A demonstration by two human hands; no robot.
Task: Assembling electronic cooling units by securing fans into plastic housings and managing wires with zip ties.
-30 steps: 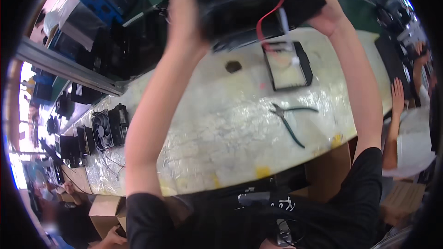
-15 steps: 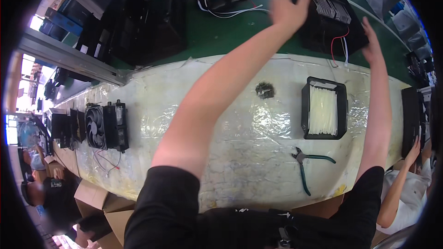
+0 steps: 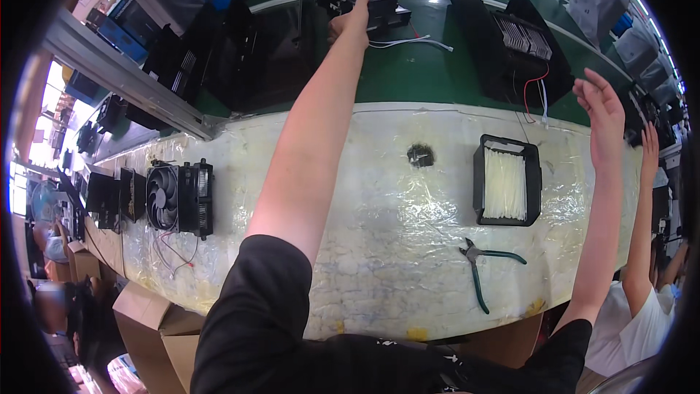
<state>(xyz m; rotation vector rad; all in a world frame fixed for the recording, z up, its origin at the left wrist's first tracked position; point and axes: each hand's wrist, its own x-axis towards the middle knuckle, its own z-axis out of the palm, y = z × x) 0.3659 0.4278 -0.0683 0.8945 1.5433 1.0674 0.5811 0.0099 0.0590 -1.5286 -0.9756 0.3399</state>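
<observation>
My left hand [image 3: 352,22] reaches to the far side and grips the near edge of a black cooling fan unit [image 3: 383,17], its fingers curled against it. White wires [image 3: 412,41] trail from that unit over the green surface. My right hand [image 3: 602,111] is raised at the right, empty, with its fingers loosely apart. Beside it stands an open black housing [image 3: 477,36] with a ribbed silver metal part [image 3: 523,35] inside. Red and white wires [image 3: 543,91] hang from the housing toward the near table.
On the plastic-covered table [image 3: 379,263] lie green-handled cutters [image 3: 477,266] and a black bin [image 3: 540,182] of white cable ties [image 3: 504,186]. Another fan unit [image 3: 179,197] stands left, near a metal rail [image 3: 131,76]. Cardboard boxes [image 3: 146,306] sit below. A co-worker's arm [image 3: 642,211] is at right.
My left hand has moved left from the black housing to the fan unit. My right hand has come away from the housing's right side, leaving it standing there.
</observation>
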